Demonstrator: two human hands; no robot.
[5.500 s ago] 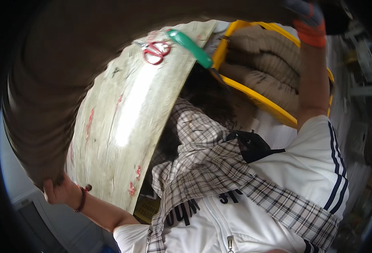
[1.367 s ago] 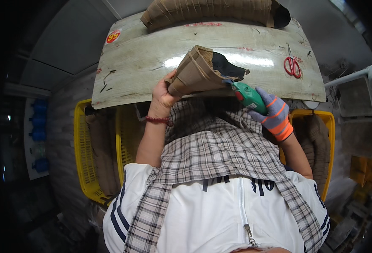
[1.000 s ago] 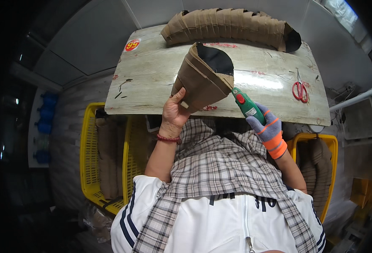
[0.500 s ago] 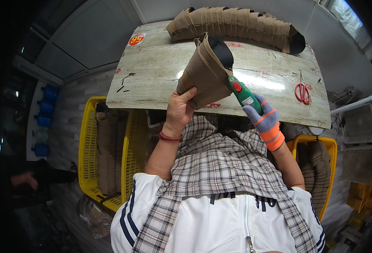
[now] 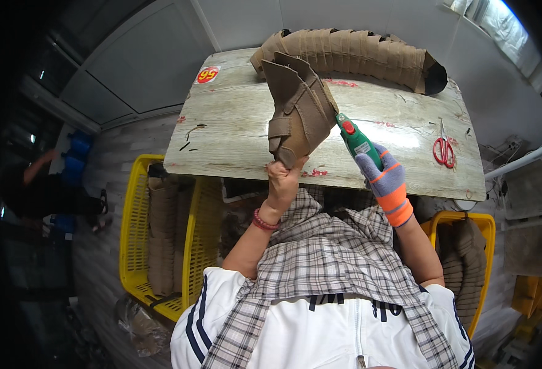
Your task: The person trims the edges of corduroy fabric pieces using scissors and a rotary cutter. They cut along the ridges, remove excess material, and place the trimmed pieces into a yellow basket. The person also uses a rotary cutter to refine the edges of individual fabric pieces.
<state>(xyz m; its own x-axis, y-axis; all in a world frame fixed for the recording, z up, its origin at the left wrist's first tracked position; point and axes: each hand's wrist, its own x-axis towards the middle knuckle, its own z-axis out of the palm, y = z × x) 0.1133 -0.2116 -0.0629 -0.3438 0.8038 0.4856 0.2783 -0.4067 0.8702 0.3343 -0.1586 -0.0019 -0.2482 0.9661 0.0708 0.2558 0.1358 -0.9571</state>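
Note:
A brown boot upper (image 5: 301, 117) with a strap across it is held up over the near part of the table. My bare left hand (image 5: 285, 179), a red bracelet at its wrist, grips the upper at its bottom end. In a grey and orange glove, my right hand (image 5: 383, 175) is wrapped round a green handheld power trimmer (image 5: 356, 138) with a red button. The trimmer's tip is at the upper's right edge; I cannot tell whether it touches.
A long row of nested brown uppers (image 5: 351, 58) lies along the far edge of the wood-patterned table (image 5: 221, 135). Red-handled scissors (image 5: 443, 152) lie at right. Yellow baskets (image 5: 200, 230) with uppers stand left and right (image 5: 485, 264). Another person (image 5: 46, 190) is at far left.
My left hand has turned the boot upper, so its strapped side now shows, and has moved slightly right and down. The right hand keeps the trimmer beside it. The other person has moved.

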